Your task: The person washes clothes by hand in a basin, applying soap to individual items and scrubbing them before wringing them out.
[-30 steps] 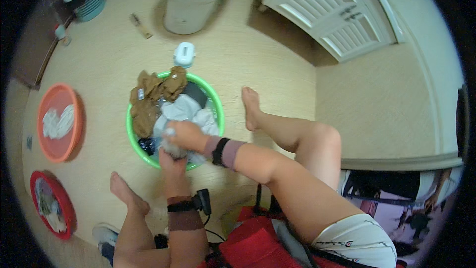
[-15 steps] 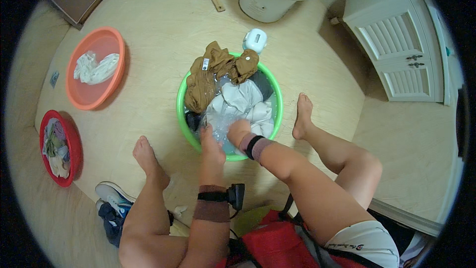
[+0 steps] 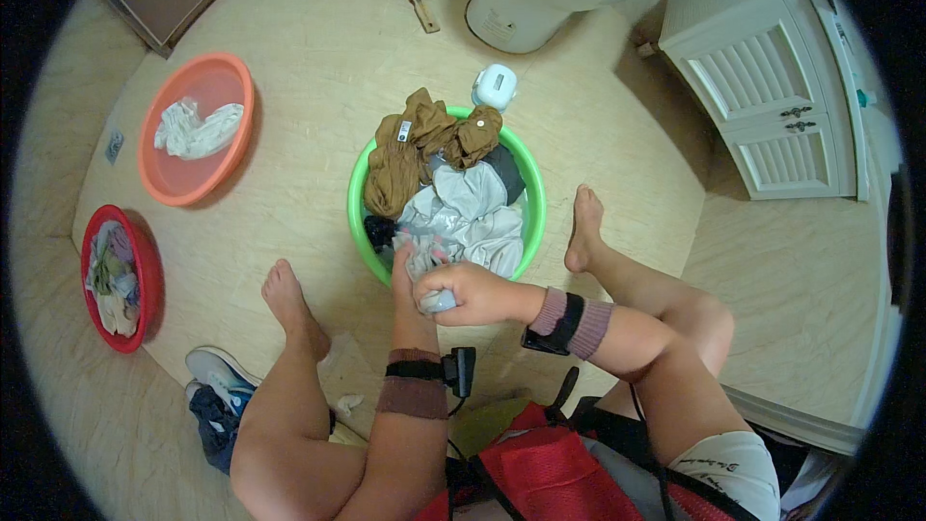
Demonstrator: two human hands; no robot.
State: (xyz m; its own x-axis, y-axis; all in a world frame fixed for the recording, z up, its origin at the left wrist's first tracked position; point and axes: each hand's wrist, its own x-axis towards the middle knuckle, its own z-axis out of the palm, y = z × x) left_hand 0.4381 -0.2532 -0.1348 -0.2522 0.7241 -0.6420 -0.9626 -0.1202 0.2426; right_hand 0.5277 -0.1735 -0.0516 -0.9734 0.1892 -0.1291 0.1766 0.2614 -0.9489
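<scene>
A bright green basin stands on the floor between my feet. In it lie a wet white garment, a brown garment and a dark grey cloth. My right hand is closed in a fist at the basin's near rim, with a bunched bit of white cloth poking out below the fingers. My left hand is just beside it, over the near left rim. Wet white fabric covers its fingers, which grip the garment and show only in part.
An orange basin holding white cloth and a red basin with several clothes stand at left. A white box touches near the green basin's far side. Beyond are a brush, a toilet and a louvred cabinet.
My right hand has come up out of the water and back toward me, now closed on white cloth. The splashing has died down. My left hand has barely moved, with fabric now over its fingers.
</scene>
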